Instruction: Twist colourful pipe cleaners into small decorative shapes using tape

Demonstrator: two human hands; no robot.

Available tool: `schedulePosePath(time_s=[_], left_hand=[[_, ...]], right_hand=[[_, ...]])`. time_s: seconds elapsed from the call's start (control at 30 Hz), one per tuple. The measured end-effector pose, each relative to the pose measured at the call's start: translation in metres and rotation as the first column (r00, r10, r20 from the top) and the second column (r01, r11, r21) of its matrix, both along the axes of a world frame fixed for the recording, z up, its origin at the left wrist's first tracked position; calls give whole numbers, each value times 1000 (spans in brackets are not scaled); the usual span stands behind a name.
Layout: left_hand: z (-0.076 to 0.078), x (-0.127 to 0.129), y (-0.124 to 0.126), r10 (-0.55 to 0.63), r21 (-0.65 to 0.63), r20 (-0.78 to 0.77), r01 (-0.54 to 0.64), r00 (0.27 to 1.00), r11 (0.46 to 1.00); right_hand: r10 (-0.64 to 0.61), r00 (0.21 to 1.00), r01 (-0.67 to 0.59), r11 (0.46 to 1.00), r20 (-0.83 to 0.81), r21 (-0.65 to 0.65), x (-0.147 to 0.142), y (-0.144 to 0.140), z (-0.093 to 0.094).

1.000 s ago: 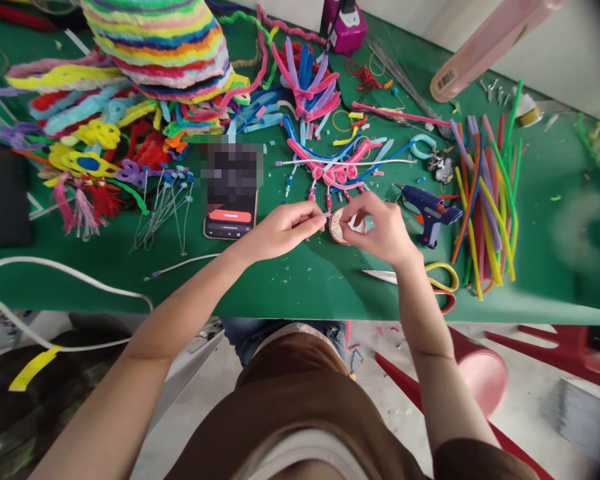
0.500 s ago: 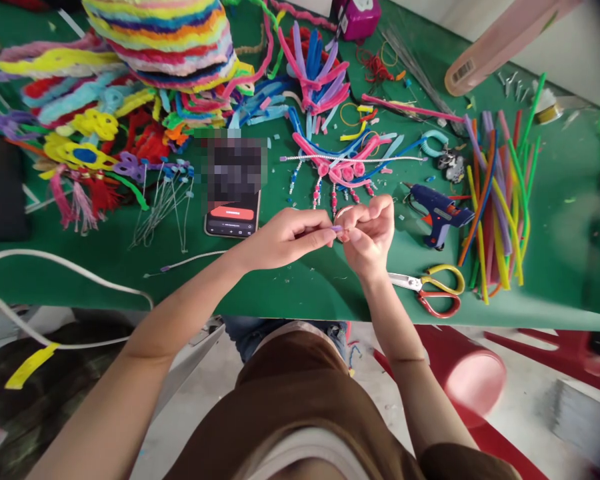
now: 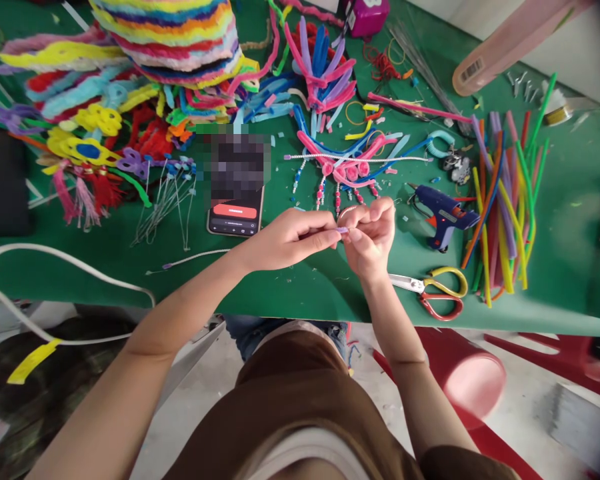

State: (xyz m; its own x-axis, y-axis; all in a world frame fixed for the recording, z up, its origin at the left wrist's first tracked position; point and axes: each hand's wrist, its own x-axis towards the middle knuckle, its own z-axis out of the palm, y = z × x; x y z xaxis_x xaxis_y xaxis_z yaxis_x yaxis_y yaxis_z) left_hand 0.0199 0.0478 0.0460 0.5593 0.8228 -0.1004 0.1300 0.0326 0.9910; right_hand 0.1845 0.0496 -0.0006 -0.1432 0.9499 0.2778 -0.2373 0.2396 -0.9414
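Above the green table, my left hand [image 3: 300,235] is closed, its thumb and fingers pinching a small purple piece [image 3: 342,231]. The fingertips of my right hand [image 3: 370,233] are closed at the other end of that piece. A thin pale loop [image 3: 347,212] shows by my right index finger; whether it joins the purple piece is hidden. Just beyond my hands lies a pink and blue pipe-cleaner ornament [image 3: 350,170] with beaded strands, a white cord [image 3: 357,159] across it. Scissors [image 3: 440,291] with yellow and red handles rest beside my right wrist.
Right of my hands are a blue glue gun [image 3: 443,215] and a bundle of colored pipe cleaners [image 3: 505,207]. A phone [image 3: 235,223] lies to the left, near wire stems [image 3: 163,207]. A striped fuzzy pile [image 3: 175,40] stands behind. The green table's front edge [image 3: 300,317] runs close to my body.
The view has shifted slightly, so things on the table appear a little further right. My hands keep the same pinch on the purple piece, with hardly any finger movement.
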Motion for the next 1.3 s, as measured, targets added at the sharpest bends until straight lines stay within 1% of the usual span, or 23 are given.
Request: schedulePosePath(time_s=[0.13,0.23,0.33,0.53,0.63,0.73,0.8,0.83,0.87,0.9,0.93,0.97,1.0,1.03,1.07,1.1,1.13,1.17,1.23,1.3], left_hand=[[-1,0,0,0,34,20,0,1000,999],[-1,0,0,-1,48,14,0,1000,999],[-1,0,0,2,54,11,-3,1000,999],[-2,-2,2,-1,48,-17,2,1000,999],[-3,-3,4,-49,2,-39,49,998,999],[-4,-4,5,-111,-53,-49,109,993,993],[-6,-5,6,-159,-60,-81,154,984,986],[-7,-7,7,-170,-39,-113,167,979,985],[-8,-11,8,-149,4,-160,151,976,988],[-9,-15,10,-82,74,-222,100,972,992],[-11,-21,11,43,175,-289,8,956,985],[-13,-28,13,222,296,-354,-117,908,948],[-16,-36,15,421,431,-411,-234,809,871],[-19,-44,17,563,538,-461,-288,686,792],[-22,-52,19,638,604,-503,-291,583,742],[-26,-58,20,675,642,-536,-275,507,716],[-29,-63,21,688,660,-563,-252,458,708],[-32,-67,22,686,664,-589,-229,428,712],[-37,-71,23,666,653,-628,-193,403,732],[-38,-70,24,641,635,-657,-167,397,755]], right_hand=[[-25,999,22,996,-29,-89,0,1,3],[-23,999,19,996,-41,-91,0,1,4],[-24,1000,23,997,-15,-72,-1,1,3],[-45,996,43,999,83,24,4,1,8],[0,981,-19,995,192,97,15,2,11],[37,941,-96,982,335,161,26,1,12],[41,919,-123,974,392,188,29,1,11],[43,920,-128,973,389,194,30,2,10],[46,929,-125,973,367,194,30,2,9],[48,941,-116,976,334,186,29,3,8],[50,954,-105,980,296,172,29,4,7],[52,964,-95,983,260,156,29,4,6],[54,971,-89,986,232,142,29,5,4],[55,975,-84,988,213,132,29,6,3],[55,978,-82,989,202,127,29,6,2],[55,979,-80,989,194,126,29,6,1],[53,980,-78,989,193,128,30,6,1],[49,979,-76,989,197,130,30,6,1],[42,976,-72,988,213,135,30,5,1],[43,975,-75,988,219,138,29,4,2]])
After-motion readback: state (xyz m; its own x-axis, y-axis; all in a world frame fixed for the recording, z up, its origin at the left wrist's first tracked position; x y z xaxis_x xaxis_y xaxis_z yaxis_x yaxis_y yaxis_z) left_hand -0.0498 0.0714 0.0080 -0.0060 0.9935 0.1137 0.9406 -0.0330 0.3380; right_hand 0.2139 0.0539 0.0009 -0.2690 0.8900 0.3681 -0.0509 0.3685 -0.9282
